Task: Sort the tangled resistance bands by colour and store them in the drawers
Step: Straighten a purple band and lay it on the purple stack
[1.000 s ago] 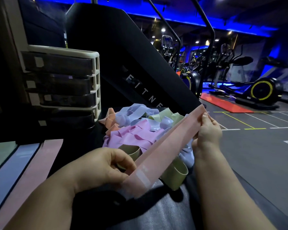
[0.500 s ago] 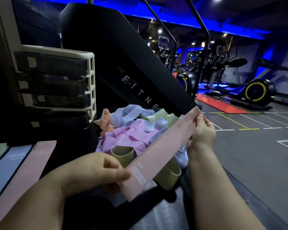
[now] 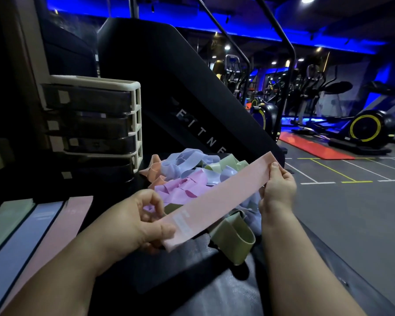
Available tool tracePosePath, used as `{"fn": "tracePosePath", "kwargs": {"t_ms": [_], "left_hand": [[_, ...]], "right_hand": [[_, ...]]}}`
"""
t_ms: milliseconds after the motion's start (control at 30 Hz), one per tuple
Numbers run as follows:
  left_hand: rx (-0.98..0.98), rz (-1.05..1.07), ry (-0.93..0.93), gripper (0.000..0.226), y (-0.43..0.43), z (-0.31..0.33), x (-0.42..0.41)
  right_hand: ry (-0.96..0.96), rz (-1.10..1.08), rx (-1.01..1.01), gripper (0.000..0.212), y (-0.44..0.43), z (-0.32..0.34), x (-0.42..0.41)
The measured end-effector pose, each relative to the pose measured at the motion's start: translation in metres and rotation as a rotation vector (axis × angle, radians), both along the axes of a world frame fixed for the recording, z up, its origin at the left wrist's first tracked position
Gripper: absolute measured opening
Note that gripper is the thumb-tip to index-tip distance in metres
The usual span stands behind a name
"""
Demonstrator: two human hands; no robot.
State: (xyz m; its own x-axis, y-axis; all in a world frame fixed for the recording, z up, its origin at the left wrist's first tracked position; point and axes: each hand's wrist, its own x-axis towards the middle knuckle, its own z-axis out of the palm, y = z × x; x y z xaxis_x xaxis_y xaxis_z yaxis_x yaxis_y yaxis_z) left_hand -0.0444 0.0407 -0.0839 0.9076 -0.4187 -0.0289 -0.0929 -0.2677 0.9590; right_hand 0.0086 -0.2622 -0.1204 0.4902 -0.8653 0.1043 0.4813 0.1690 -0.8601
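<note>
The pink band (image 3: 217, 197) is stretched flat and straight between both hands, slanting up from lower left to upper right above the pile of tangled bands (image 3: 187, 176), much as it was a second ago. The grip at the near end has changed. The left hand (image 3: 144, 222) was then closed in a tighter fist around that end. Now its thumb presses flat on the band's face just beside the white label, its index finger is lifted in a loose curl clear of the band, and the other fingers are tucked underneath. The right hand (image 3: 279, 188) keeps its pinch on the far end, with the thumb lying along the short edge and the fingers behind.

The pile of blue, lilac, green and orange loops sits unmoved on the dark surface, and a green loop (image 3: 236, 238) lies just under the band's near half. The drawer unit (image 3: 137, 124) stands to the left of the pile, its dark drawers pushed in. At the lower left, three flat bands lie side by side as before: green (image 3: 7, 221), blue (image 3: 27, 236) and pink (image 3: 63, 229).
</note>
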Motion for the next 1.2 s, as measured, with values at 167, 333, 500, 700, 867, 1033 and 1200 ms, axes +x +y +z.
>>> {"fn": "tracePosePath", "kwargs": {"t_ms": [167, 333, 500, 700, 867, 1033, 1200], "left_hand": [[0.158, -0.03, 0.019, 0.007, 0.016, -0.005, -0.019], [0.253, 0.022, -0.024, 0.007, 0.046, -0.001, -0.043], [0.289, 0.069, -0.099, 0.009, 0.087, -0.006, -0.069], [0.335, 0.145, -0.163, 0.008, 0.139, -0.009, -0.089], [0.269, 0.221, -0.118, 0.016, 0.177, -0.015, -0.099], [0.32, 0.276, -0.133, 0.014, 0.197, -0.02, -0.099], [0.42, 0.316, -0.218, 0.013, 0.202, -0.023, -0.093]], "right_hand": [[-0.09, 0.057, -0.14, 0.015, 0.018, 0.009, -0.005], [-0.084, 0.159, -0.303, 0.016, 0.043, 0.007, -0.013], [-0.09, 0.22, -0.508, 0.019, 0.072, 0.023, -0.032], [-0.033, 0.401, -0.63, 0.021, 0.137, 0.051, -0.033], [0.092, 0.515, -0.564, 0.012, 0.193, 0.044, 0.003], [0.225, 0.668, -0.545, 0.011, 0.243, 0.031, 0.032], [0.368, 0.716, -0.631, 0.029, 0.281, 0.016, 0.059]]}}
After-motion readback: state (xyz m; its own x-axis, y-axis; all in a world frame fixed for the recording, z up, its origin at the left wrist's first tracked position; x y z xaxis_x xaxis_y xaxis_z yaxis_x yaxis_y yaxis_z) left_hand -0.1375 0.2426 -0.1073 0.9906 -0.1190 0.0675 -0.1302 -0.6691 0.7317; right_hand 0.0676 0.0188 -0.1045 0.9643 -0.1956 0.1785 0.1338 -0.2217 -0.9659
